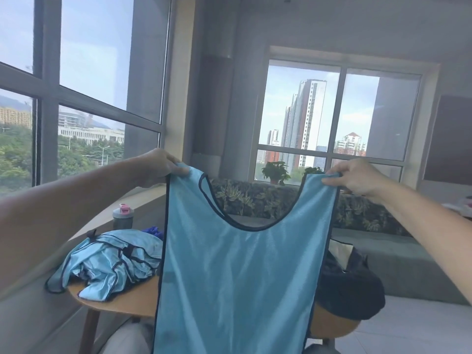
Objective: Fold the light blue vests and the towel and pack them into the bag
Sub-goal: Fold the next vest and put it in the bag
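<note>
Vest [237, 277] hangs upright, both hands [159, 163] [357, 176] pinching its shoulder straps

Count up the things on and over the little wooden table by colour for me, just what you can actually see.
Light blue: 2, the held vest and the heap of vests, not separable.
Dark blue: 1, cloth.
Black: 1, bag.
Grey with pink lid: 1, bottle.
Total: 5

Daylight comes through a big window [84, 98] on the left wall and a smaller window [332, 118] on the grey far wall [250, 26]. Under the smaller one stands a leaf-patterned sofa [255, 198] with potted plants [275, 172] behind it. The floor [419, 328] is pale.
</note>
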The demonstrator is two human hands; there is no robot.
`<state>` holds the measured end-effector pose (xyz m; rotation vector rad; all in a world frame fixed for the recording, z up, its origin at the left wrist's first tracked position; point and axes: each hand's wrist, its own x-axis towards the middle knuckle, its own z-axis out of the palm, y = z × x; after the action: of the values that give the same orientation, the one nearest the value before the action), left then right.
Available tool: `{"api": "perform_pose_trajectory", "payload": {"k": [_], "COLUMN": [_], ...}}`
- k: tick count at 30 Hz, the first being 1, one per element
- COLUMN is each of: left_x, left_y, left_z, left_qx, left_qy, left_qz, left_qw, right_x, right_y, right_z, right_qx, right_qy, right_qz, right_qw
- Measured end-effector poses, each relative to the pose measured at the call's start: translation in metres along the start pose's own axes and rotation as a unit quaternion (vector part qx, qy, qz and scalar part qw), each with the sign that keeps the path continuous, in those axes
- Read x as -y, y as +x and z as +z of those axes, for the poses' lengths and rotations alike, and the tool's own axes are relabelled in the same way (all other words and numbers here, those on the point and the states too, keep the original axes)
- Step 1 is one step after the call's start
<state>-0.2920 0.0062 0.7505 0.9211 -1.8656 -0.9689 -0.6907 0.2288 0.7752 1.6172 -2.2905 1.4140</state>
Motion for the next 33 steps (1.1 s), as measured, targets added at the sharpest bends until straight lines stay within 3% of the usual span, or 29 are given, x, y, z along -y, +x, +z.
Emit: {"api": "perform_pose_trajectory", "payload": {"k": [4,8,14,18,20,25,30,33], "left_x": [0.009,0.012,-0.001,0.005,0.007,0.021,0.067,0.085], "left_y": [0.0,-0.002,-0.003,0.002,0.0,-0.013,-0.009,0.0], "left_z": [0.001,0.007,0.009,0.007,0.012,0.035,0.052,0.061], "left_qx": [-0.021,-0.082,0.009,0.051,0.065,0.057,0.043,0.03], "left_qy": [0.105,0.293,0.303,0.263,0.284,0.416,0.506,0.525], "left_qz": [0.022,0.079,0.008,-0.016,0.002,0.085,0.165,0.196], "left_qw": [0.994,0.949,0.953,0.963,0.957,0.903,0.846,0.828], "right_x": [0.003,0.018,0.038,0.034,0.03,0.005,-0.033,-0.052], "right_y": [-0.003,-0.007,-0.014,-0.019,-0.021,-0.032,-0.03,-0.017], "right_z": [0.0,0.003,0.008,0.014,0.017,0.047,0.086,0.109], "right_qx": [-0.012,0.027,0.074,0.05,0.026,0.04,0.001,-0.022], "right_qy": [-0.124,-0.251,-0.205,-0.14,-0.169,-0.308,-0.32,-0.297], "right_qz": [-0.041,-0.045,0.02,0.041,0.025,-0.059,-0.034,-0.025], "right_qw": [0.991,0.967,0.976,0.988,0.985,0.949,0.947,0.954]}}
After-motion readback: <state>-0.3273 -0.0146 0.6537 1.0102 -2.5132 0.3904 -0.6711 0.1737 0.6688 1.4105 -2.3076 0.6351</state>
